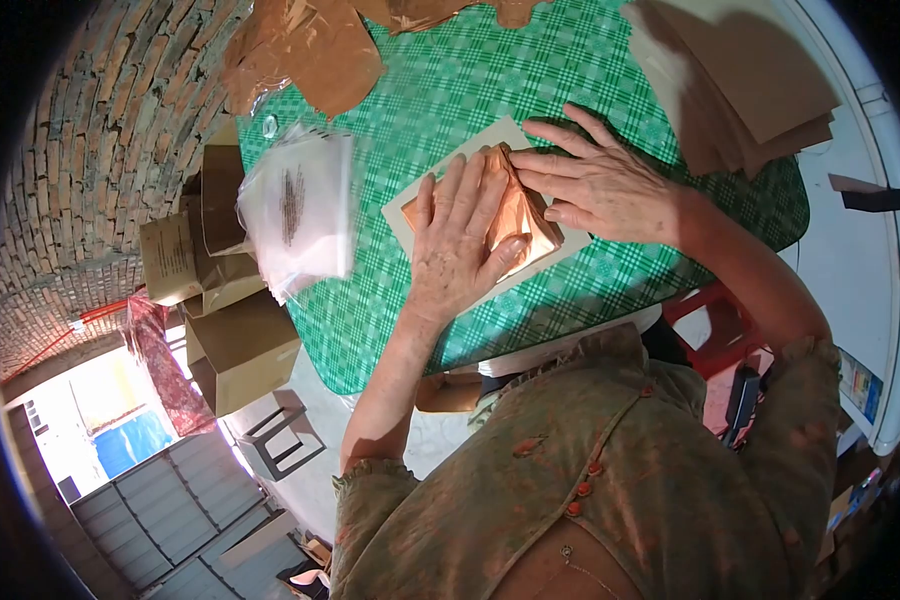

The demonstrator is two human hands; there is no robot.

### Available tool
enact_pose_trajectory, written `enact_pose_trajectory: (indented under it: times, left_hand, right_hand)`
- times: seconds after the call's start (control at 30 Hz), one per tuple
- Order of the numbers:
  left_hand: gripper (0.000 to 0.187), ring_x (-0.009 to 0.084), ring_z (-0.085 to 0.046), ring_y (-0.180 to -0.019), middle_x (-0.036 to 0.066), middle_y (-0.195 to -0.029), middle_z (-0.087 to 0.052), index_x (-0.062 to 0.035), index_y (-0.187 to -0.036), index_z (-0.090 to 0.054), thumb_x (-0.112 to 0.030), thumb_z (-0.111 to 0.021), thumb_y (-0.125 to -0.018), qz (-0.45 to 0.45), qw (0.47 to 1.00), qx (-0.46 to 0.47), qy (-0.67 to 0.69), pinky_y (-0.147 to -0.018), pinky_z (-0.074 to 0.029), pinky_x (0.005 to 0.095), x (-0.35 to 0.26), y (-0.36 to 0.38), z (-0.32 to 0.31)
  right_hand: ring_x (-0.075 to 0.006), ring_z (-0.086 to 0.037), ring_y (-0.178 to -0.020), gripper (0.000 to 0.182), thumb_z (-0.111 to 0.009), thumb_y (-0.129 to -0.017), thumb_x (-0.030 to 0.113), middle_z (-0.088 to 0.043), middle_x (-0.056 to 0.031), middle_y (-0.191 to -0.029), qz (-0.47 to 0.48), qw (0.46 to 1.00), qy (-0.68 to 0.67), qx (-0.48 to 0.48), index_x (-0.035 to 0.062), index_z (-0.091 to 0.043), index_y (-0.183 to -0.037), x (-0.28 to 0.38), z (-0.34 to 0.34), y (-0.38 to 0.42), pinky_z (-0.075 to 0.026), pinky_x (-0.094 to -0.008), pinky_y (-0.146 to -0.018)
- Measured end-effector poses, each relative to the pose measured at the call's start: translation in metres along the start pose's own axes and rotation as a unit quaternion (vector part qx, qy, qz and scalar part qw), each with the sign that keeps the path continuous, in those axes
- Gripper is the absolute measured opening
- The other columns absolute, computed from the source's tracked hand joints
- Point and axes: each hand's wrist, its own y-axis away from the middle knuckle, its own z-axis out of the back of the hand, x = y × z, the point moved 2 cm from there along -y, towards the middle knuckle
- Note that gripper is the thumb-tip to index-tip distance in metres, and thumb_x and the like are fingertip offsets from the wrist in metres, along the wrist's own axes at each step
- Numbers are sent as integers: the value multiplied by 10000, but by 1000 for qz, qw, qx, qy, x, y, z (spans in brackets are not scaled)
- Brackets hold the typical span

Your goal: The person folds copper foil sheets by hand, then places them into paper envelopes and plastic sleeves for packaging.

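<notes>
A shiny, creased copper-coloured wrapping [530, 220] lies on a pale rectangular board [402, 222] on the green checked tablecloth [410, 90]. My left hand [457, 235] rests palm down on the wrapping's left part, fingers stretched out and thumb reaching right, covering much of it. From the right, my right hand [605, 180] lies with its fingers apart, the fingertips at the wrapping's right edge. Whether anything is inside the wrapping is hidden.
Left of the board sits a stack of clear plastic bags [305, 205] with printing. Crumpled brown sheets [335, 60] lie at the far edge, and a pile of flat brown sheets [740, 80] at the far right. Open cardboard boxes [245, 350] stand beside the table, near a red stool [715, 325].
</notes>
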Motion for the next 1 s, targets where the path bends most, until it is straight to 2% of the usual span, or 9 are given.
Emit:
enact_pose_trajectory:
  times: [0.03,0.23,0.43,0.53,0.63,0.73,0.83,1.0]
  left_hand:
    - [787,368,-288,-1551,137,-1676,-333,-142,-1605,-406,-635,-520,-1002,0,1000,0,0,-1262,-149,586,0,0,0]
    - [779,360,-290,-1551,133,-1676,-336,-145,-1597,-423,-629,-533,-997,2,1000,1,5,-1262,-144,584,0,0,0]
    - [750,364,-299,-1543,140,-1663,-350,-145,-1578,-451,-609,-545,-996,1,1000,-1,13,-1259,-148,585,0,0,1]
    - [743,370,-305,-1537,148,-1654,-358,-145,-1572,-458,-606,-544,-995,2,1000,0,11,-1257,-151,587,1,0,0]
    - [747,375,-309,-1531,152,-1648,-362,-146,-1571,-458,-613,-539,-993,2,1000,2,4,-1254,-152,591,0,0,0]
    - [752,378,-312,-1527,154,-1644,-366,-149,-1571,-456,-622,-533,-992,2,1000,1,0,-1253,-154,594,0,0,0]
    - [750,380,-313,-1525,158,-1639,-370,-152,-1571,-457,-626,-527,-993,3,1000,-2,-2,-1251,-157,596,0,0,-1]
    - [737,385,-314,-1520,165,-1628,-381,-151,-1565,-465,-621,-516,-998,-3,1000,-9,-2,-1247,-164,600,0,1,0]
  right_hand:
    - [-257,-282,-1546,499,-524,-1040,357,-481,-37,-1565,5,1000,-1,0,106,-558,-1470,-1,-2,0,-82,-548,-1302]
    - [-260,-284,-1548,450,-486,-1048,337,-521,-54,-1520,16,999,-36,-24,96,-604,-1409,-3,-7,-1,-87,-553,-1300]
    - [-280,-328,-1524,371,-489,-1054,316,-579,-55,-1429,24,995,-95,10,74,-655,-1280,1,1,0,-114,-549,-1295]
    - [-278,-333,-1521,326,-624,-990,227,-567,-78,-1453,9,987,-157,22,51,-619,-1264,0,0,-2,-162,-520,-1287]
    - [-291,-415,-1445,283,-665,-963,156,-576,-95,-1424,-50,970,-221,-90,50,-583,-1212,8,2,-3,-284,-505,-1228]
    - [-289,-541,-1260,291,-681,-934,138,-634,-133,-1220,-68,957,-243,-143,56,-561,-1186,11,-3,-9,-387,-481,-1119]
    - [-306,-582,-1162,272,-675,-930,122,-670,-106,-1133,-76,957,-210,-185,41,-559,-1163,9,-14,-18,-436,-467,-1053]
    - [-343,-615,-999,191,-630,-927,82,-699,-125,-937,-116,945,-225,-205,14,-557,-1090,3,-20,-41,-488,-480,-927]
